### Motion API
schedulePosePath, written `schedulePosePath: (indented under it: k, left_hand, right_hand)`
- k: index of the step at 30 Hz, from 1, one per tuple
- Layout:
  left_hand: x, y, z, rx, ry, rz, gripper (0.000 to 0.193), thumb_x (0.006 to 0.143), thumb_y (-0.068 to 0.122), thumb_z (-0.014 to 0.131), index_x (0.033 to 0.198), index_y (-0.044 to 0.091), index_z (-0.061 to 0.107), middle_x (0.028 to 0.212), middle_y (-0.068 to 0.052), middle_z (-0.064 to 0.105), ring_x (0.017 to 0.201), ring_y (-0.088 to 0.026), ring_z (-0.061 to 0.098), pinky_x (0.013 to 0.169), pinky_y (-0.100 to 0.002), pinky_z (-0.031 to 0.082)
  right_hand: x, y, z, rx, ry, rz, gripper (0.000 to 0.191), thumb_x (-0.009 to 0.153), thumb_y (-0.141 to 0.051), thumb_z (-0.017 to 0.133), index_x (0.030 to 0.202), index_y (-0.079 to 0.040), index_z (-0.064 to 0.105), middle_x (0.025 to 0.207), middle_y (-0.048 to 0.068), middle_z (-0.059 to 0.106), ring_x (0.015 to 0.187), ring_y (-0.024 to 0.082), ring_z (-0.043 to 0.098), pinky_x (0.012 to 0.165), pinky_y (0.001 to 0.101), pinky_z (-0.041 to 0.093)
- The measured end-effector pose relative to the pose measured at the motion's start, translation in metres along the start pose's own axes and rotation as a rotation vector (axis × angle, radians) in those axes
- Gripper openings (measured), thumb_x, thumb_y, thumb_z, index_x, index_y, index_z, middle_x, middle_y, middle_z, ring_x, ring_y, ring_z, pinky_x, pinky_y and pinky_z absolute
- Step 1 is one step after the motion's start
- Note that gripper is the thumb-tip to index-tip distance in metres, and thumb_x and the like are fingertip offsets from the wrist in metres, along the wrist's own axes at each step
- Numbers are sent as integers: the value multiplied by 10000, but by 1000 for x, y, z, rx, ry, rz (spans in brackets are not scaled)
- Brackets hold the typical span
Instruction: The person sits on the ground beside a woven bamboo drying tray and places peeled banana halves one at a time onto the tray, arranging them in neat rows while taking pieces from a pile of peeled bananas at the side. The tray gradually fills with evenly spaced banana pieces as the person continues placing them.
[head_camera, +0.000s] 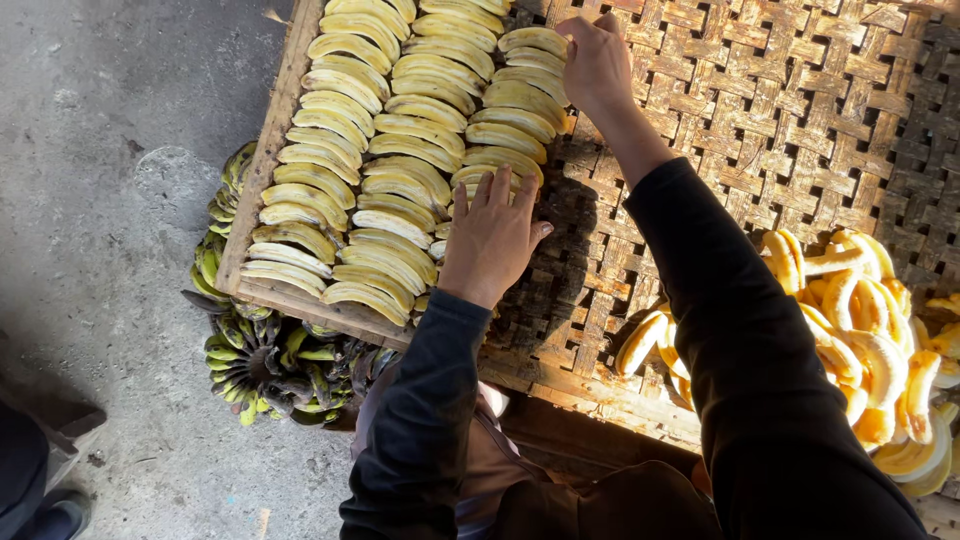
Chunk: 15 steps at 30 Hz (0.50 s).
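Surface: woven bamboo drying tray (800, 110) in a wooden frame, set over grey concrete floor (100, 200).
Slices: peeled banana slices (400, 130) lay in three overlapping rows at the tray's left edge.
Left hand (492, 238): flat, fingers spread, pressing on the lowest slices of the right-hand row.
Right hand (595, 60): fingers curled together at that row's far end, touching a slice; whether it pinched one, cannot tell.
Pile: loose peeled bananas (870, 340) heaped at the tray's right near corner.
Floor: green unpeeled banana bunches (260, 360) beside the tray's left near corner.
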<state>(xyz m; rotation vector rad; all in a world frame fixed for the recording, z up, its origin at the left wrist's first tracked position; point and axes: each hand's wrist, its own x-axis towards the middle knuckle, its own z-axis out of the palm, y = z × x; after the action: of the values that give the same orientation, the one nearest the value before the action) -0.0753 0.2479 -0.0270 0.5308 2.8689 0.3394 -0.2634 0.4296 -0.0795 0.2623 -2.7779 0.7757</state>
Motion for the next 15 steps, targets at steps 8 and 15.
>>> schedulePosePath:
  k: [8, 15]
  left_hand:
    - [1, 6, -3, -71, 49, 45, 638, 975, 485, 614, 1485, 132, 467, 1502, -185, 478, 1374, -361, 482, 1119, -662, 342]
    - [3, 10, -4, -64, 1, 52, 677, 1010, 492, 570, 1554, 125, 405, 1546, -225, 420, 1418, -394, 407, 1118, -653, 301]
  right_hand:
    - [-20, 6, -11, 204, 173, 3, 467, 723, 125, 649, 1142, -46, 533, 1076, 185, 610, 1089, 411, 563, 917, 503, 524]
    - [-52, 6, -62, 205, 114, -6, 325, 888, 50, 658, 1171, -49, 535, 1135, 153, 635, 1030, 355, 612, 855, 461, 555]
